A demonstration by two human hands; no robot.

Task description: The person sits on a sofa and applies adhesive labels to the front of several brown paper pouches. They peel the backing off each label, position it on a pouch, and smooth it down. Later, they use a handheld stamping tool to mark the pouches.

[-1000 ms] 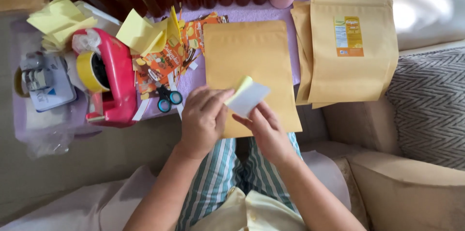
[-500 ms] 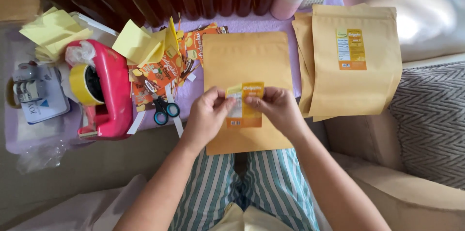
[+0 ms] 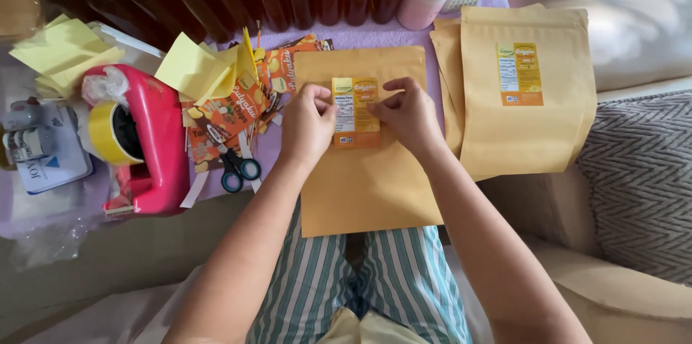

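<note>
I see both hands on the orange-and-white label sticker (image 3: 355,112), which lies flat on the upper middle of the kraft paper pouch (image 3: 364,171) in front of me. My left hand (image 3: 306,126) pinches the sticker's left edge with fingertips pressed together — my right hand (image 3: 409,115) does the same on the right edge. Finished labelled pouches (image 3: 526,91) lie just to the right; a red tape dispenser (image 3: 144,142) and scissors (image 3: 234,164) sit to the left.

Your left hand (image 3: 306,126) and right hand (image 3: 409,115) flank an orange-and-yellow label (image 3: 355,112) on a tan pouch (image 3: 364,178); below them, blue-and-white striped trousers (image 3: 360,283); left, a pink tape dispenser (image 3: 148,146).
</note>
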